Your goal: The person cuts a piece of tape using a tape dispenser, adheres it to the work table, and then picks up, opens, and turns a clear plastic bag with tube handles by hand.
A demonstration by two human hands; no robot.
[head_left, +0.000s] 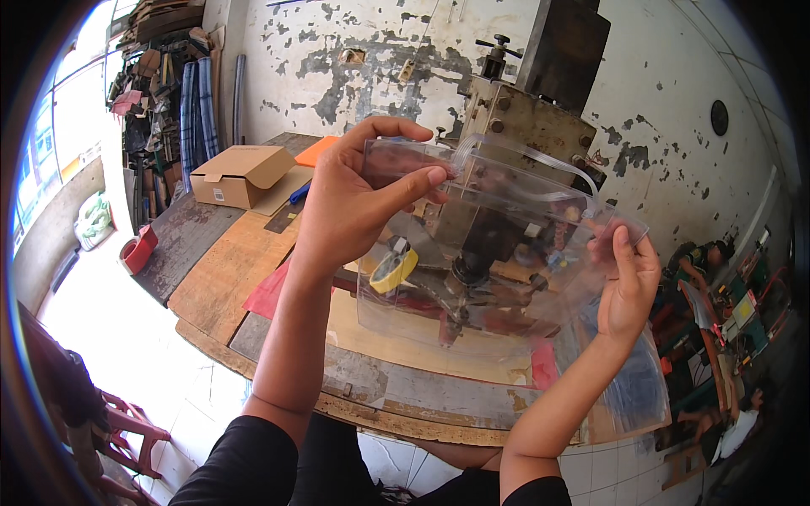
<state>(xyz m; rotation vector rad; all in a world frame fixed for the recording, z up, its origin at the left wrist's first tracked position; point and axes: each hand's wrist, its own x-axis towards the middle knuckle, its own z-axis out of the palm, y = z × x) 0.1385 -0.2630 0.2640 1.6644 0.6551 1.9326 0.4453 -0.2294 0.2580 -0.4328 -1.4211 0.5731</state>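
We hold clear plastic bag [489, 261] between spread hands: left hand [371, 185] clamped on top edge beside strap handle [540, 157], right hand [626, 282] pinching opposite corner. Best we hold edge lightly taut, handle untwisted.

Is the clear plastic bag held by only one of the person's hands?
No, the left hand pinches the clear plastic bag near its top edge and the right hand holds it near its upper right corner.

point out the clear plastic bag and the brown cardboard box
Clear plastic bag [502, 274], head view: middle of its see-through wall.
Brown cardboard box [240, 164], head view: its top.
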